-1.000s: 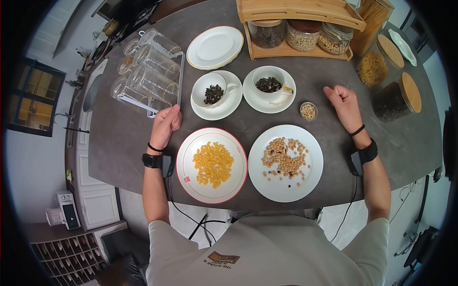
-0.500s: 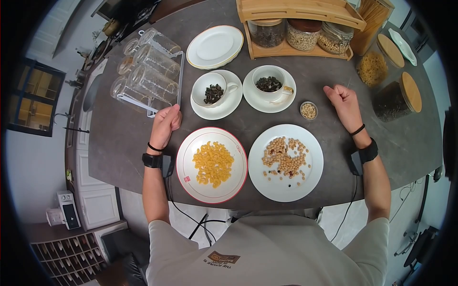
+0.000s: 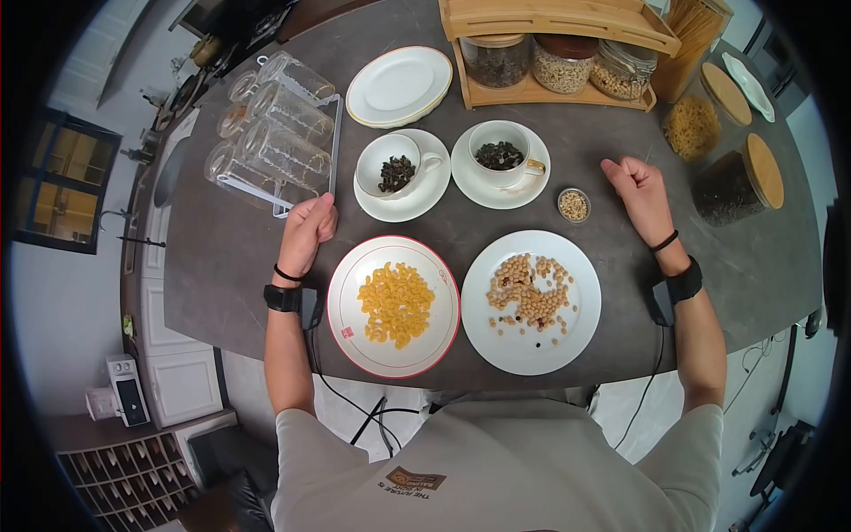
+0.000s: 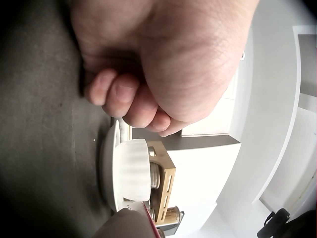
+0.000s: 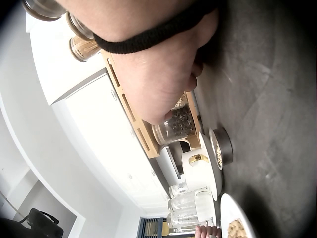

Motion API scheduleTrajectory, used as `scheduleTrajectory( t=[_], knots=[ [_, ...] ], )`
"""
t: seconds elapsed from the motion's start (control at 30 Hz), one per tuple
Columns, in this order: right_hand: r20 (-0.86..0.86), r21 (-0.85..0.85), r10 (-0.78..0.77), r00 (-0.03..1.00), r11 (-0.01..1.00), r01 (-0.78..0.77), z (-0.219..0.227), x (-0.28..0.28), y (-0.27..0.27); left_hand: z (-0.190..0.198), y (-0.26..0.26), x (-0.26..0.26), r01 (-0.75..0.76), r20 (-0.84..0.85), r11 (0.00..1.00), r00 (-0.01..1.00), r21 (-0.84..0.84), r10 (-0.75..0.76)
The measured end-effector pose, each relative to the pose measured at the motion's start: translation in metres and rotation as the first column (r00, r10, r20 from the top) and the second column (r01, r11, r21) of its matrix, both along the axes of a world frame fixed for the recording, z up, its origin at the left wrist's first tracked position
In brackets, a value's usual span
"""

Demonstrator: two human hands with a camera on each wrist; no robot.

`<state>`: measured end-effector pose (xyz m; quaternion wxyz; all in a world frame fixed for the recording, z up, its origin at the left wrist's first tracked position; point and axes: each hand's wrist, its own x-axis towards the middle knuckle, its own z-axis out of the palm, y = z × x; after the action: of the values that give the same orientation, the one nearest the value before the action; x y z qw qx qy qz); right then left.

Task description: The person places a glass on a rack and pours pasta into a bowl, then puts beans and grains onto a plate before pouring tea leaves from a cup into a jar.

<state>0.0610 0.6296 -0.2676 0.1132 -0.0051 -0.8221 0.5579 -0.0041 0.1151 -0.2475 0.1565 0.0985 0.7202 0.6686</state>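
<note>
My left hand [image 3: 309, 229] rests on the dark table as a fist, between the glass rack and the red-rimmed plate [image 3: 339, 297] of yellow pasta. In the left wrist view its fingers [image 4: 125, 94] are curled into the palm, holding nothing. On the other side my right hand [image 3: 640, 191] also lies curled and holds nothing. Nearest to it stands a small round dish [image 3: 573, 207] of pale grains. A white plate [image 3: 581, 332] with soybeans and a few dark beans sits beside the pasta plate. Behind them, two white cups [image 3: 387, 168] on saucers hold dark dried leaves.
Upturned glasses [image 3: 284, 155] hang on a white rack [image 3: 335, 155] at the left. Stacked white plates [image 3: 399, 84] and a wooden shelf [image 3: 558, 27] with jars stand at the back. Two wooden-lidded jars [image 3: 731, 182] are at the right. Cables [image 3: 355, 403] run from the wrist cameras.
</note>
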Motion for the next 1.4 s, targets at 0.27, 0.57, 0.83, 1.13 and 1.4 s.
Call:
scheduleTrajectory(
  t=[0.27, 0.57, 0.83, 1.13, 1.4],
  knots=[
    [-0.012, -0.006, -0.002, 1.000, 1.000, 0.002, 0.002, -0.001, -0.001, 0.000, 0.001, 0.000, 0.001, 0.003, 1.000, 1.000, 0.031, -0.001],
    [-0.045, 0.031, 0.002, 0.999, 1.000, -0.001, 0.002, -0.001, -0.001, -0.008, -0.002, -0.003, -0.064, -0.045, 0.997, 0.997, -0.048, 0.062],
    [-0.058, -0.211, 0.011, 0.998, 0.977, -0.023, 0.019, -0.011, -0.011, -0.003, -0.001, 0.001, -0.023, -0.075, 1.000, 0.997, -0.011, 0.022],
    [-0.314, 0.519, 0.052, 0.948, 0.846, 0.125, 0.072, -0.064, -0.016, -0.003, 0.003, 0.002, -0.016, -0.101, 1.000, 0.995, -0.027, 0.013],
    [-0.269, 0.844, 0.145, 0.952, 0.513, 0.160, 0.087, -0.091, -0.017, -0.008, 0.002, -0.001, -0.007, -0.149, 1.000, 0.989, 0.000, 0.007]
  ],
)
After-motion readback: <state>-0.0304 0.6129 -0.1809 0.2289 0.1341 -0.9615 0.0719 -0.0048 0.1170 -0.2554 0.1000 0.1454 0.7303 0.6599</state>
